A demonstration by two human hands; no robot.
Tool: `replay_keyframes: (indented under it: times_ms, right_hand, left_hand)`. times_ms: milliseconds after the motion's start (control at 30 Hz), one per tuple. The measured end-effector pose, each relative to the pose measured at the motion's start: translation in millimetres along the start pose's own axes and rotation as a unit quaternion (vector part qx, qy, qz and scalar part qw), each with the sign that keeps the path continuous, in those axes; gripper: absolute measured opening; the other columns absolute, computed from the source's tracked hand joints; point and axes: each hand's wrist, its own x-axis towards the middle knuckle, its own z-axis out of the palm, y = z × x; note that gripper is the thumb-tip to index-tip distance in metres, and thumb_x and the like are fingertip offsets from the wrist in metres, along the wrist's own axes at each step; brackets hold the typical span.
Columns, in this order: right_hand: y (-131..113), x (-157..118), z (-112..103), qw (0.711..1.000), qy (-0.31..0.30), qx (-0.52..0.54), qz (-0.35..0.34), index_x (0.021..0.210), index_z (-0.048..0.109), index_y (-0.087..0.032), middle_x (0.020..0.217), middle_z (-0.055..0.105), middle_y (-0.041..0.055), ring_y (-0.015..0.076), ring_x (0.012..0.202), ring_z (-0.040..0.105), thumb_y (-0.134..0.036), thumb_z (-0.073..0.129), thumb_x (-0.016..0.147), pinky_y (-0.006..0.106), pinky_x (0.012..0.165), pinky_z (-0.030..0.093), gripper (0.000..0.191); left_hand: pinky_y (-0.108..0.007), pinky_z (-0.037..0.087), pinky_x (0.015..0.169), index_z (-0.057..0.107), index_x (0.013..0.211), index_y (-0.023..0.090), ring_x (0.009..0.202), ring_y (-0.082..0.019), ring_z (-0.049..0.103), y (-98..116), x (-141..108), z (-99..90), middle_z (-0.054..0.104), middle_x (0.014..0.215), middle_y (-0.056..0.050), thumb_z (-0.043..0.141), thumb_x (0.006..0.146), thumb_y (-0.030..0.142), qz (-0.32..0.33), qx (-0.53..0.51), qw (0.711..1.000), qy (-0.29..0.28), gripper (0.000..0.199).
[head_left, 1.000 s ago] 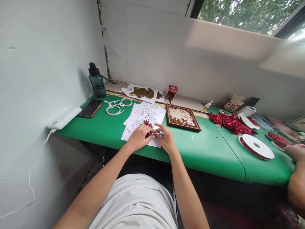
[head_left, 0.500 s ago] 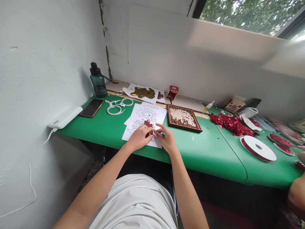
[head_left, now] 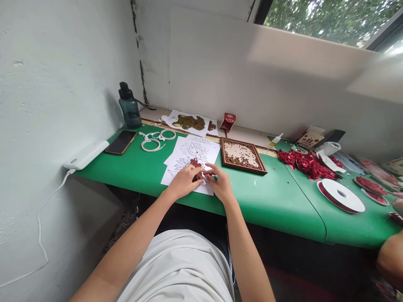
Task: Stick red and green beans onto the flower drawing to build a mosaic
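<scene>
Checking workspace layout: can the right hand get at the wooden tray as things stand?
Likely yes: the right hand, at the flower sheets, is close to the wooden tray, and nothing visible blocks the way across the green tabletop.

There are one wooden tray [head_left: 245, 168], one phone [head_left: 120, 142], one water bottle [head_left: 130, 110].

Co-worker's hand [head_left: 399, 204] sits farther right, at the edge | white-rimmed red disc [head_left: 376, 197] lies more exposed | dark-red piece [head_left: 395, 217] now shows
</scene>
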Motion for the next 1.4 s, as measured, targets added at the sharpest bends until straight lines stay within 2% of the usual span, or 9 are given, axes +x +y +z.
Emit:
replay_keyframes:
  times_ms: [233, 467, 800, 933, 1233, 1400]
  right_hand:
    - [0.0, 1.3, 0.6, 1.0, 0.001, -0.023, 0.01, 0.133, 0.063, -0.027, 0.101, 0.081, 0.0054, 0.0233, 0.087, 0.072, -0.021, 0.057, 0.091, 0.038, 0.08, 0.055, 0.043]
    - [-0.1, 4.5, 5.5, 0.999, 0.01, -0.038, 0.0, 0.131, 0.064, -0.028, 0.101, 0.082, 0.0051, 0.0236, 0.089, 0.077, -0.019, 0.06, 0.091, 0.038, 0.08, 0.057, 0.041]
    - [2.9, 2.8, 5.7, 1.0, 0.011, -0.015, 0.002, 0.126, 0.069, -0.027, 0.099, 0.082, 0.0049, 0.0238, 0.091, 0.078, -0.018, 0.063, 0.089, 0.039, 0.085, 0.059, 0.038]
    - [3.7, 3.5, 6.2, 0.999, 0.012, -0.037, 0.003, 0.124, 0.069, -0.029, 0.097, 0.081, 0.0037, 0.0231, 0.088, 0.077, -0.015, 0.064, 0.088, 0.04, 0.085, 0.059, 0.04]
    - [-1.5, 0.9, 2.7, 0.998, 0.046, -0.052, 0.0, 0.129, 0.069, -0.026, 0.09, 0.079, 0.0034, 0.0227, 0.089, 0.074, -0.016, 0.055, 0.091, 0.034, 0.077, 0.055, 0.041]
    - [-3.8, -0.8, 2.2, 0.998, 0.031, -0.054, 0.002, 0.126, 0.07, -0.024, 0.086, 0.079, 0.0029, 0.0229, 0.086, 0.075, -0.02, 0.055, 0.09, 0.035, 0.076, 0.055, 0.039]
  left_hand:
    - [-0.04, 0.053, 0.096, 0.068, 0.118, 0.029, 0.114, -0.024, 0.06, 1.3, -0.5, 0.1, 0.071, 0.102, -0.001, 0.073, 0.093, 0.023, 0.024, -0.006, 1.0, 0.017, 0.026]
    - [-0.043, 0.051, 0.099, 0.063, 0.117, 0.025, 0.114, -0.024, 0.057, 3.1, 2.1, -1.2, 0.068, 0.117, -0.002, 0.075, 0.089, 0.021, 0.049, 0.023, 0.997, 0.048, 0.031]
    - [-0.042, 0.051, 0.099, 0.062, 0.115, 0.025, 0.112, -0.024, 0.06, 2.3, 1.9, 0.1, 0.068, 0.116, -0.002, 0.073, 0.089, 0.02, 0.053, 0.034, 0.997, 0.042, 0.029]
    - [-0.042, 0.051, 0.098, 0.063, 0.114, 0.025, 0.111, -0.025, 0.061, 2.7, 2.0, 0.1, 0.07, 0.114, -0.002, 0.073, 0.089, 0.021, 0.055, 0.04, 0.997, 0.038, 0.027]
    - [-0.041, 0.052, 0.095, 0.062, 0.108, 0.024, 0.11, -0.025, 0.062, 1.2, 1.0, 0.5, 0.07, 0.111, -0.002, 0.072, 0.089, 0.021, 0.04, 0.035, 0.998, 0.032, 0.022]
    - [-0.042, 0.052, 0.095, 0.061, 0.112, 0.025, 0.111, -0.025, 0.062, 1.5, 0.6, 0.9, 0.07, 0.112, -0.002, 0.073, 0.089, 0.022, 0.034, 0.038, 0.998, 0.035, 0.025]
